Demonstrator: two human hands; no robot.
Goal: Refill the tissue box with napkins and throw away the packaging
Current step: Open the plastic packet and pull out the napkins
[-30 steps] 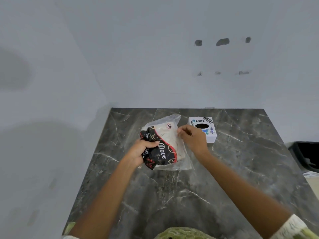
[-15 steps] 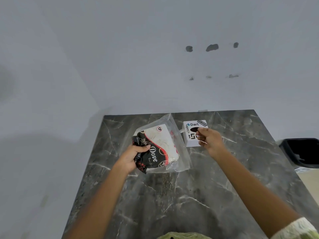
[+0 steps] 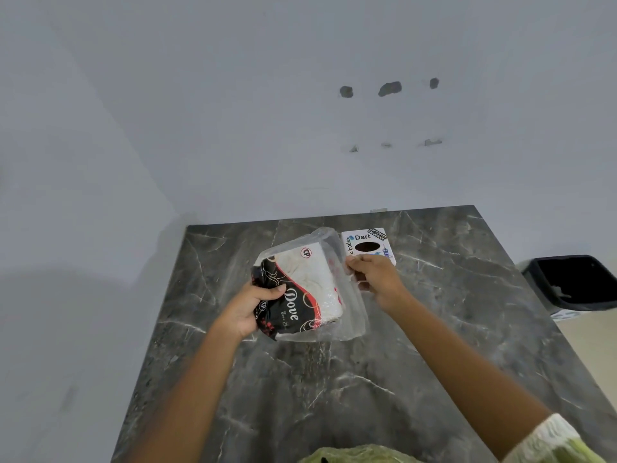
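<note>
- The left hand (image 3: 249, 305) is clenched on the black printed end of the napkin pack (image 3: 302, 289), thumb on top by the "Dove" lettering, holding it above the counter (image 3: 300, 389)
- The pack is tilted, its black end nearer the person and to the left, its clear plastic end reaching up and to the right
- White napkins (image 3: 314, 274) show through the clear film, filling the upper middle of the pack; loose empty film sticks out past them along the right and lower edges
- The right hand (image 3: 377, 279) pinches the clear film at the pack's right edge, fingers curled and closed on the plastic
- The tissue box (image 3: 365, 240) stands on the counter just behind the right hand, which hides its near part; it is white with "Dart" and "code" printed on top and a dark oval opening in the middle
- The pack's upper right corner sits just beside the box's left edge; whether they touch cannot be told
- A black bin (image 3: 574, 282) stands off the counter's right side, well apart from the hands
- Pale patterned cuffs show at the right sleeve (image 3: 554, 439)
</note>
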